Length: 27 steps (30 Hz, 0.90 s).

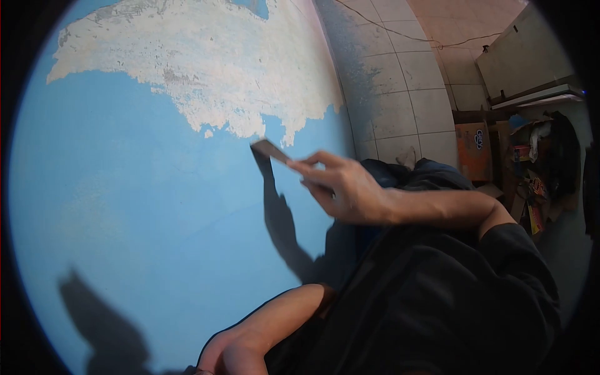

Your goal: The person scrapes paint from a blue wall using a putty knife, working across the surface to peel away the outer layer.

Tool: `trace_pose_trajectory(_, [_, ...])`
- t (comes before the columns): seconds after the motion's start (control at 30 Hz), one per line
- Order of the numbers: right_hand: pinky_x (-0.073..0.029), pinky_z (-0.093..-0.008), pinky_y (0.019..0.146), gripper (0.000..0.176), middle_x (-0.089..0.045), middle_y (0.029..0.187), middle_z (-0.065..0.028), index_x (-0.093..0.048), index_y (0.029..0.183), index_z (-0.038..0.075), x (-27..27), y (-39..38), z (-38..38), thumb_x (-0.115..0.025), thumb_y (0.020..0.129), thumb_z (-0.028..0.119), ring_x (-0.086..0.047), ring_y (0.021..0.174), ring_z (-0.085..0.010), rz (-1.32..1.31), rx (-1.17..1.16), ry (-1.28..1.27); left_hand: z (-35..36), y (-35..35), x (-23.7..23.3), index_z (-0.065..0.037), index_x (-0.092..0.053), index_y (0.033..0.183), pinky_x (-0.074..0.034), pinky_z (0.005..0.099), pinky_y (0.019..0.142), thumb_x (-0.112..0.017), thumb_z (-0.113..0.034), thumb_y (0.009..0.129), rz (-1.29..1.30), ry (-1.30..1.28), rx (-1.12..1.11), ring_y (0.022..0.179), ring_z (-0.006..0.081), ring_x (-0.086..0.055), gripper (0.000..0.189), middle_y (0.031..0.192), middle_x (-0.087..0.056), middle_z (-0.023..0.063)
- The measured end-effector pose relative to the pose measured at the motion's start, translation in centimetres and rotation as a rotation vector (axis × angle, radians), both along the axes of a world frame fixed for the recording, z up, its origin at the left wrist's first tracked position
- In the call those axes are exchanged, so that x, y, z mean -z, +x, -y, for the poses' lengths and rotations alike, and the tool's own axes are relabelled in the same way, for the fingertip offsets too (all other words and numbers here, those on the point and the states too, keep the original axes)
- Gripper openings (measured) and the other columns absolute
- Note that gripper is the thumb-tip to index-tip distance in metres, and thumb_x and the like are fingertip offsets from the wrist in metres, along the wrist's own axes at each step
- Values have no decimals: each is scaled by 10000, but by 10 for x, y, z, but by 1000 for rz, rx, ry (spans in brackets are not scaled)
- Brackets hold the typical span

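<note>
My right hand (353, 190) is closed around a flat-bladed scraper (270, 150), whose handle is mostly hidden in the fingers. The blade's tip is right at the blue painted wall (156, 219), just under the ragged lower edge of a bare whitish patch (231, 81) where the paint is gone. A dark shadow of the scraper and hand falls on the blue paint below. My left arm (275, 319) is bent close to the wall at the bottom of the view, and its hand lies outside the frame.
Tiled floor (428, 94) with bluish dust along the wall's foot lies beyond my knees. A thin cable (387, 28) crosses it. To the right stand an orange cardboard box (473, 150), a pale cabinet (525, 53) and a shelf of mixed clutter (531, 181).
</note>
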State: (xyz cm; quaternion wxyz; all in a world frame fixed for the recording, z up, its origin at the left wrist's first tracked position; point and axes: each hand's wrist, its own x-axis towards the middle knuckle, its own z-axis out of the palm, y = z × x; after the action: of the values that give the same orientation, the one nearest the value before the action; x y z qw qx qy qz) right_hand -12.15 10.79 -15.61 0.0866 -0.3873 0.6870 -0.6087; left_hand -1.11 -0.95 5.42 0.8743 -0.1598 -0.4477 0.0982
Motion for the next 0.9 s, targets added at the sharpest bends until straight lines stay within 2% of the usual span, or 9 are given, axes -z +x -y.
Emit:
trace_pose_trajectory(0.27, [-605,-341,621,454,-663,1124,-165,-621,1361,22,-8,-12,8,-655,913,-44,-723,768,-261,-2,11,28,6,9,1,-120,-468,763,-379,198,386,-407,-210,1078,46,-28,-76,391,42,-334,334,504,-357,-67])
trace_pose_trajectory(0.4, [-617,-338,667,475,-666,1133,-162,-622,1360,23,-11,8,-11,-662,894,-61,-737,794,-279,-5,-65,18,-6,-12,-4,-116,-466,759,-368,195,378,-423,-206,1076,-89,18,44,386,39,-323,331,508,-356,-69])
trace_pose_trajectory(0.6, [-614,-340,659,469,-667,1125,-157,-627,1351,23,-9,-9,3,-677,889,-48,-729,796,-266,2,2,-13,-3,-7,-1,-120,-466,755,-362,194,374,-419,-191,1077,-53,-2,3,384,40,-309,333,508,-349,-70])
trace_pose_trajectory(0.73, [-611,-329,657,456,-671,1122,-147,-633,1345,36,-12,7,-10,-681,898,-33,-725,791,-266,0,-60,25,2,3,1,-124,-478,772,-335,207,385,-340,-194,1100,35,-21,-55,420,36,-342,363,552,-374,-72])
trace_pose_trajectory(0.8, [-613,-331,645,421,-676,1116,-140,-650,1316,31,-9,-3,-4,-685,901,-28,-726,776,-255,-3,-20,4,3,12,4,-125,-483,780,-322,214,390,-301,-196,1112,93,-35,-102,437,34,-359,385,574,-387,-73])
trace_pose_trajectory(0.9, [-616,-331,636,397,-679,1113,-134,-668,1290,31,-10,-9,5,-693,898,-26,-728,766,-253,-3,39,-27,1,6,3,-108,-474,790,-339,200,383,-283,-181,1112,39,-26,-74,428,33,-384,381,567,-397,-67])
